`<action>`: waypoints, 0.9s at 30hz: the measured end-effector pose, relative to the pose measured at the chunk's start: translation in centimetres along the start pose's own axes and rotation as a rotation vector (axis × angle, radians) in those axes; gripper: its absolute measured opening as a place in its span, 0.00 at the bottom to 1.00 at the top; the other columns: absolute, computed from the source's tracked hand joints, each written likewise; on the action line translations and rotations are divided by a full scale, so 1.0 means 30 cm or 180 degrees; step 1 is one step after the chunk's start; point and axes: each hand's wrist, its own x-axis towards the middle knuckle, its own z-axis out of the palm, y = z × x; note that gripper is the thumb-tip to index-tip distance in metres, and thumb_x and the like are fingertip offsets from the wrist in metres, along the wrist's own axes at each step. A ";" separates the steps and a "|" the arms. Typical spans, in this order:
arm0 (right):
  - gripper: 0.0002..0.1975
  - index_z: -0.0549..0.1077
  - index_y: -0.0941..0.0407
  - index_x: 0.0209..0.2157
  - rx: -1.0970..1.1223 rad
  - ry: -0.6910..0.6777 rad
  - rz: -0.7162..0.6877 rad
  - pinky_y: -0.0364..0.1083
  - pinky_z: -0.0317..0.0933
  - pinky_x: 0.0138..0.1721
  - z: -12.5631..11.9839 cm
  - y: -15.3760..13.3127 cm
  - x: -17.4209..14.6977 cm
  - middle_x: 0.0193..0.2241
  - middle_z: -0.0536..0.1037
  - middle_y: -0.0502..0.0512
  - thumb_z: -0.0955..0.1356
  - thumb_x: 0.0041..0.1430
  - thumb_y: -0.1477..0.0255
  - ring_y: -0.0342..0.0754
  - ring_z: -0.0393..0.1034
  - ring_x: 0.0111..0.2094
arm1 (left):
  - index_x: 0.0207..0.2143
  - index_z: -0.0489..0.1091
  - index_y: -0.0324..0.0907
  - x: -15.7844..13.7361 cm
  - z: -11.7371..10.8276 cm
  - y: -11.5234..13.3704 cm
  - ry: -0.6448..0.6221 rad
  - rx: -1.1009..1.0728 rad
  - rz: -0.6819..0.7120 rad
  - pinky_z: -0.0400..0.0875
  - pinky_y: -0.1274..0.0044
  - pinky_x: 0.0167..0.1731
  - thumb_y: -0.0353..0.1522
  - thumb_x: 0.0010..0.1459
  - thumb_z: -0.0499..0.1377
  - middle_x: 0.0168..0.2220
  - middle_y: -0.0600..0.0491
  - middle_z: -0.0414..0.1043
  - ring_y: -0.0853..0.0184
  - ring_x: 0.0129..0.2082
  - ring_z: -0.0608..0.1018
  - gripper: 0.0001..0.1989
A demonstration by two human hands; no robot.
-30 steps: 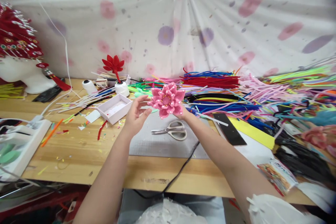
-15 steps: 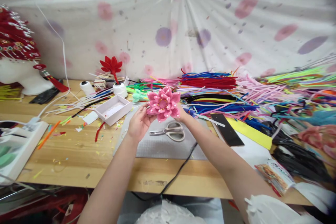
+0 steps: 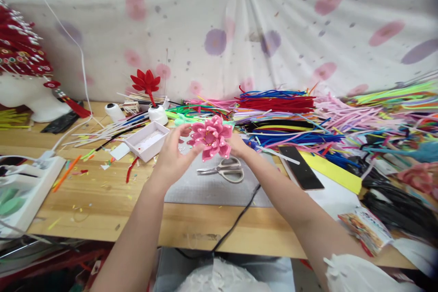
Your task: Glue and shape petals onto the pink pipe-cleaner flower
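Note:
A pink pipe-cleaner flower (image 3: 211, 138) with white dots along its petals is held up over the grey cutting mat (image 3: 205, 194). My left hand (image 3: 176, 153) is closed on its left side, the thumb against the lower petals. Behind the flower's right side, my right hand (image 3: 237, 145) grips it from the back, and the petals cover most of those fingers. Scissors (image 3: 224, 171) with pale handles lie on the mat just below the flower, touched by neither hand.
A white box (image 3: 148, 141) stands left of the mat, near a red flower (image 3: 146, 83) upright in a white holder. Bundles of coloured pipe cleaners (image 3: 277, 102) line the back. A black phone (image 3: 301, 169) lies right. A power strip (image 3: 37, 196) sits at far left.
My left hand has turned, its thumb now in front of the lower left petals. The flower has tilted and turned slightly. The scissors lie as before, and the view has shifted a little.

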 end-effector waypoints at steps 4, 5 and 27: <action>0.21 0.74 0.57 0.42 -0.0154 -0.0156 0.0079 0.43 0.56 0.40 -0.015 -0.010 -0.006 0.43 0.76 0.60 0.54 0.63 0.64 0.51 0.69 0.45 | 0.54 0.57 0.46 -0.023 0.015 0.015 -0.0289 0.0471 -0.0007 0.66 0.66 0.45 0.37 0.39 0.67 0.50 0.47 0.66 0.59 0.48 0.70 0.38; 0.21 0.74 0.57 0.43 -0.0205 -0.0215 0.0096 0.43 0.56 0.40 -0.015 -0.011 -0.008 0.43 0.76 0.60 0.54 0.64 0.65 0.51 0.69 0.44 | 0.54 0.56 0.46 -0.024 0.019 0.010 -0.0285 0.0447 -0.0060 0.67 0.66 0.44 0.35 0.39 0.67 0.49 0.47 0.66 0.60 0.47 0.71 0.38; 0.27 0.75 0.56 0.40 -0.0373 0.0246 0.1071 0.42 0.56 0.34 0.033 -0.035 0.058 0.37 0.78 0.61 0.50 0.64 0.60 0.50 0.72 0.40 | 0.55 0.53 0.46 -0.001 0.145 -0.059 0.0246 -0.0067 -0.0310 0.63 0.61 0.49 0.37 0.34 0.69 0.53 0.43 0.58 0.56 0.52 0.66 0.45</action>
